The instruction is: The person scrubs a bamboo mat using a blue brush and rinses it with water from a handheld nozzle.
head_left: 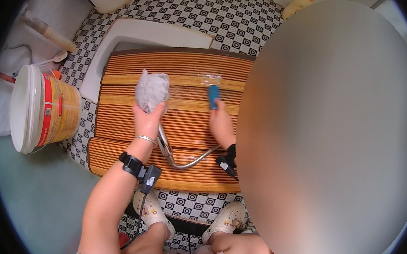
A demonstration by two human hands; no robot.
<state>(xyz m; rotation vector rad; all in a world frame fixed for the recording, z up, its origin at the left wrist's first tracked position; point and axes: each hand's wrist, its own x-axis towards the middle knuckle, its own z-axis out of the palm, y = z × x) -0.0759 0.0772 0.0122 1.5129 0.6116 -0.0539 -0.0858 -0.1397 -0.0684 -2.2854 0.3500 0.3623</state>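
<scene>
- Evidently the slatted board was being scrubbed where it lay, partly over a white ceramic basin, and its right end was hidden from me.
- The right hand was closed around a blue block, sponge or brush, I couldn't tell which. Its grip seemed best kept firm but not stiff, with the wrist loose.
- The slats ran from left to right, so strokes along them, I judged, would reach into the grooves better than strokes straight across.
- The left hand was wrapped around the lower end of a pale crumpled bundle, thumb along its side; whatever was inside it, I couldn't see.
- A bent metal hose came out below that hand and curved over the near part of the board. Lifting it clear of the stroke looked wise, since a snag could tug the bundle askew.
- Wet-looking shine showed around the block, so short, overlapping passes with even pressure seemed safer than long, hard shoves.
- A black box was strapped at the left wrist, its cable hanging toward the pale clogs; I'd have wanted both away from any water.
</scene>
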